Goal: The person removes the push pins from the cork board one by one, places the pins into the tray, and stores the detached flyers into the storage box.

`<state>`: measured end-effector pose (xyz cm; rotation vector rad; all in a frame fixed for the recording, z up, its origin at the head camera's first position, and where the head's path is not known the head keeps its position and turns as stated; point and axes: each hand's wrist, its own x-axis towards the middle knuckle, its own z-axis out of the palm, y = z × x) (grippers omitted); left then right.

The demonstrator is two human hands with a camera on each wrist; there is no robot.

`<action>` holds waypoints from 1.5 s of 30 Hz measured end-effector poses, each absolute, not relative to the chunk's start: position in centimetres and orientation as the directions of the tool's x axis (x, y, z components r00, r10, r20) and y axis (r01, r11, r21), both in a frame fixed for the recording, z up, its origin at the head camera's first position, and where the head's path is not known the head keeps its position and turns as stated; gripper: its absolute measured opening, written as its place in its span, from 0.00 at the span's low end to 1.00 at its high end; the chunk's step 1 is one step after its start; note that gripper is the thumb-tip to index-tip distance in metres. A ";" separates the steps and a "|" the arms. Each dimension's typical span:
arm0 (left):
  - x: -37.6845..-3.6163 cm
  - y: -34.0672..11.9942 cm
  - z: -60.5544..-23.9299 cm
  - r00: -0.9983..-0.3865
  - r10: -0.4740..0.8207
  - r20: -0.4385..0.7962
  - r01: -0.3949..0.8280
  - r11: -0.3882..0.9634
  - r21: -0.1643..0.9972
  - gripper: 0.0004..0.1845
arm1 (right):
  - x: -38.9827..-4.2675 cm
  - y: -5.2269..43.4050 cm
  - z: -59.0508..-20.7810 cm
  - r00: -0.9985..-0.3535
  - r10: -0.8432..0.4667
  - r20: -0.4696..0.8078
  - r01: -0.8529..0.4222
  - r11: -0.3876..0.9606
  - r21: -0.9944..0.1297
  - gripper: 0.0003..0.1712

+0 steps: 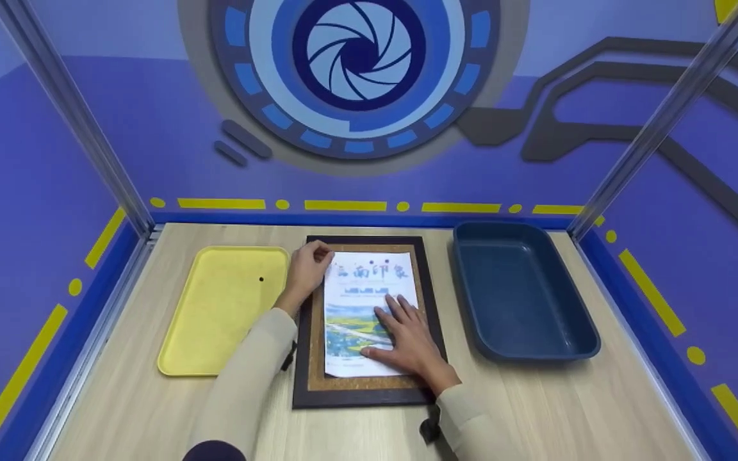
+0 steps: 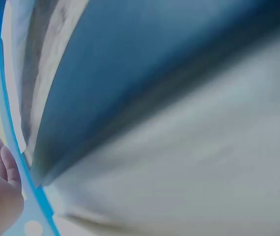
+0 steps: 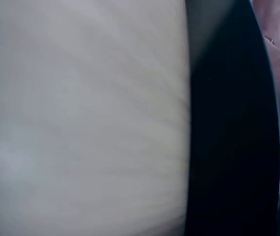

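A wooden table (image 1: 535,410) bears a blue bin (image 1: 523,294), a yellow tray (image 1: 215,320) and, between them, a cork board (image 1: 369,384). A sheet (image 1: 359,301) lies on the board. The right hand (image 1: 407,339) presses it flat-fingered; the left hand (image 1: 308,269) seems to pinch its top-left corner.

Both wrist views gave me only blur; my right hand (image 1: 407,339) hid part of the printed sheet (image 1: 359,301).
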<state>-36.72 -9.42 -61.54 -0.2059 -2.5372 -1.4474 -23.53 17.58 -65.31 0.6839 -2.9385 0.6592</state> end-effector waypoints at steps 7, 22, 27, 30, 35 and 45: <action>-35.9 -12.8 -59.6 -0.957 0.057 0.284 0.271 0.517 0.812 0.07 | -23.5 17.5 -65.4 -0.895 -0.418 0.157 -0.445 0.800 -0.403 0.58; -34.1 -20.7 -60.8 -0.975 0.014 0.221 0.176 0.653 0.736 0.06 | -23.4 17.2 -65.5 -0.900 -0.414 0.137 -0.433 0.807 -0.402 0.59; -33.2 -22.5 -61.1 -0.985 0.005 0.175 0.128 0.703 0.700 0.08 | -23.8 17.3 -65.4 -0.891 -0.428 0.152 -0.452 0.802 -0.391 0.58; -32.5 -23.1 -61.5 -0.991 0.003 0.134 0.095 0.722 0.685 0.09 | -23.7 17.6 -65.4 -0.893 -0.428 0.138 -0.447 0.805 -0.389 0.59; -32.0 -23.7 -62.7 -0.992 -0.003 0.129 0.085 0.736 0.672 0.07 | -23.5 17.7 -65.4 -0.895 -0.423 0.140 -0.442 0.803 -0.400 0.59; -31.2 -23.5 -64.0 -0.990 -0.044 0.137 0.065 0.717 0.694 0.07 | -23.3 17.7 -65.5 -0.893 -0.421 0.157 -0.447 0.797 -0.407 0.58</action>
